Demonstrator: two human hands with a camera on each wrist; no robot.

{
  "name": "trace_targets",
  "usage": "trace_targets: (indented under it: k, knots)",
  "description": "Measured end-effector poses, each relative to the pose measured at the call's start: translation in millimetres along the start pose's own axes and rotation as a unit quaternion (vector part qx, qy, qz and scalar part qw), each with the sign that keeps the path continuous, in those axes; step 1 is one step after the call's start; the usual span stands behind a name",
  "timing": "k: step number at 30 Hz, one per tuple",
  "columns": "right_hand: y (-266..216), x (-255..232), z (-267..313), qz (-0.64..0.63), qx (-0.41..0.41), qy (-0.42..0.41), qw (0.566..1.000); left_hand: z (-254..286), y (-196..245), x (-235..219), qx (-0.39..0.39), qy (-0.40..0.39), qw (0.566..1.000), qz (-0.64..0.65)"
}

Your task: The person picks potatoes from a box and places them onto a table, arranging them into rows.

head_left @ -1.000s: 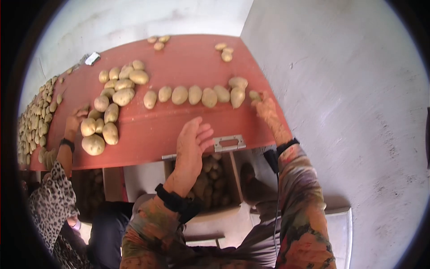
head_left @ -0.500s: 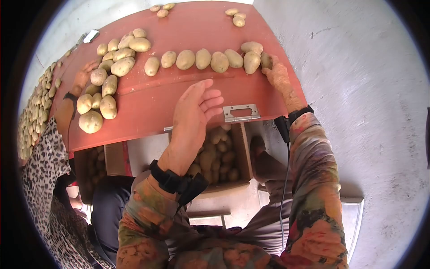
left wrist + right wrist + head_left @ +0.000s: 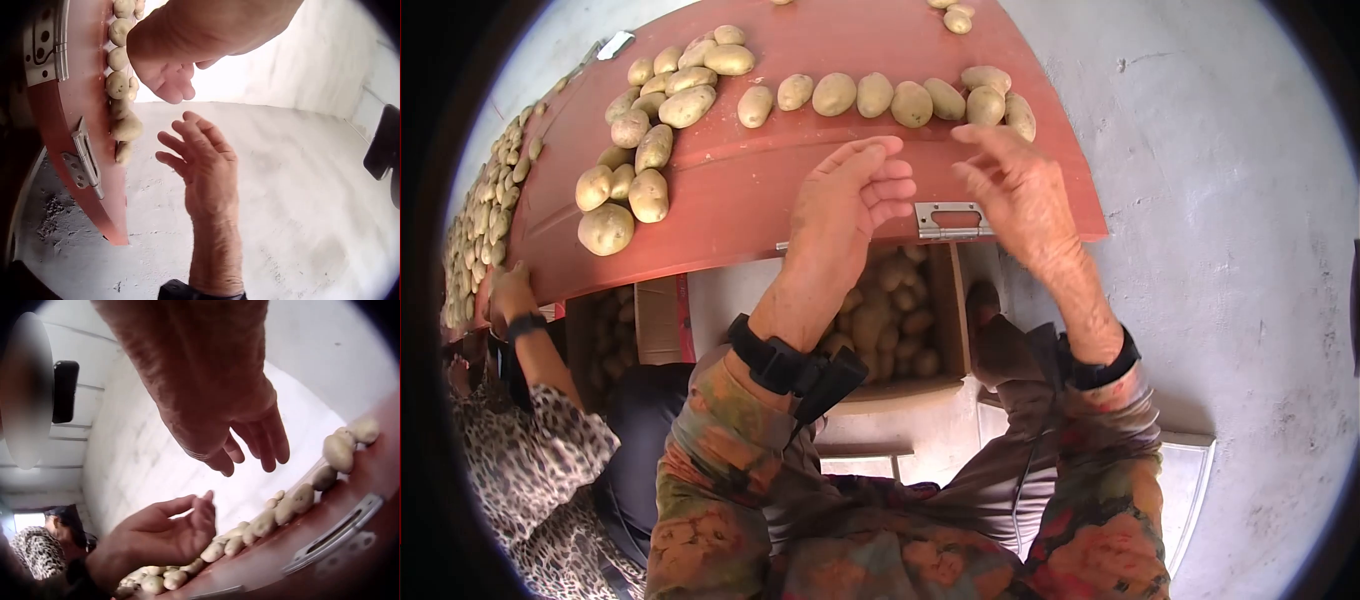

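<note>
While potatoes [image 3: 890,98] wait, hands (both empty) hover.

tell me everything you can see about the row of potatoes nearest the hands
The row of potatoes lies across the far part of the red board, beyond both hands. About eight show, oval, tan and dusty-skinned, lying side by side, most touching a neighbour. At the right end two lie close together near the board's edge. Neither the left hand nor the right hand touches them; both hover with nothing in them.

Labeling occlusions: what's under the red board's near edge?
A cardboard box of tan potatoes sits under the red board. The left hand and board hide most of it.
</note>
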State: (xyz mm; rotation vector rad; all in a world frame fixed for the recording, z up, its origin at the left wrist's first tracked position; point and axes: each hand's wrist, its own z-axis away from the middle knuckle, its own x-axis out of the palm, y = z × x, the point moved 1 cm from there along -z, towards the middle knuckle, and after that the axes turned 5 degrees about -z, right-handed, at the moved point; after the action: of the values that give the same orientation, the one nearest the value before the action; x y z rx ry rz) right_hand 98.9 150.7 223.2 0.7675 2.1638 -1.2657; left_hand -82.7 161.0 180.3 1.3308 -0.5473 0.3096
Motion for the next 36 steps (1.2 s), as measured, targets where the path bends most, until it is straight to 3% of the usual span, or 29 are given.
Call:
trace_targets:
  k: [2,4,6,8,10,11,12,13,14,15,17,18,20,21,22,24,26,27,28,29,31,34,36]
  knots:
    - [-22,1,11,-0.102,0.031,-0.020,0.994,3,-9,3,-0.023,-0.048,0.998,-0.015]
    - [-31,-1,19,-0.111,0.013,0.000,0.994,8,-15,8,-0.031,-0.092,0.994,-0.052]
    - [-37,-7,24,-0.184,0.048,-0.007,0.982,13,-19,12,-0.038,-0.136,0.986,-0.090]
    - [-17,-3,30,-0.171,0.052,0.016,0.984,20,-21,14,-0.065,-0.210,0.950,-0.223]
    - [6,-1,34,-0.298,0.136,0.031,0.944,29,-35,16,-0.081,-0.233,0.927,-0.284]
    - [17,-2,35,-0.303,0.136,0.036,0.943,35,-46,16,-0.098,-0.251,0.902,-0.336]
    - [29,-5,36,-0.308,0.191,0.053,0.931,43,-61,14,-0.100,-0.254,0.899,-0.343]
    - [40,-8,37,-0.311,0.246,0.071,0.915,51,-80,10,-0.109,-0.298,0.857,-0.405]
    - [47,-9,36,-0.316,0.249,0.078,0.912,55,-96,8,-0.117,-0.342,0.810,-0.462]
    - [53,-11,36,-0.296,0.236,0.099,0.920,56,-105,8,-0.120,-0.345,0.805,-0.467]
    - [64,-16,37,-0.262,0.204,0.136,0.933,62,-126,4,-0.132,-0.408,0.674,-0.601]
    - [65,-19,37,-0.267,0.214,0.142,0.929,61,-144,-8,-0.140,-0.414,0.667,-0.603]
    - [66,-25,36,-0.253,0.198,0.159,0.934,56,-177,-43,-0.015,-0.357,0.707,-0.610]
    - [70,-25,36,-0.227,0.174,0.165,0.944,55,-182,-51,-0.009,-0.310,0.662,-0.682]
    - [75,-26,35,-0.232,0.184,0.169,0.940,52,-192,-64,-0.013,-0.256,0.647,-0.718]
    - [82,-30,39,-0.101,0.083,0.189,0.973,45,-210,-87,-0.028,-0.174,0.599,-0.781]
    - [65,-55,42,-0.165,0.128,0.173,0.962,41,-217,-101,-0.049,-0.152,0.563,-0.811]
    - [61,-62,44,-0.223,0.155,0.155,0.950,41,-218,-109,-0.043,-0.097,0.534,-0.839]
    - [67,-60,47,-0.229,0.167,0.156,0.946,41,-219,-116,-0.035,-0.042,0.503,-0.863]
    - [76,-57,45,-0.218,0.146,0.178,0.948,41,-224,-124,-0.044,-0.048,0.497,-0.865]
    - [81,-56,42,-0.193,0.100,0.222,0.950,41,-229,-135,-0.039,0.040,0.559,-0.827]
    - [76,-66,49,-0.213,0.146,0.173,0.950,40,-232,-137,-0.058,0.055,0.586,-0.807]
    - [86,-56,44,-0.184,0.128,0.189,0.956,38,-233,-142,-0.056,0.043,0.588,-0.806]
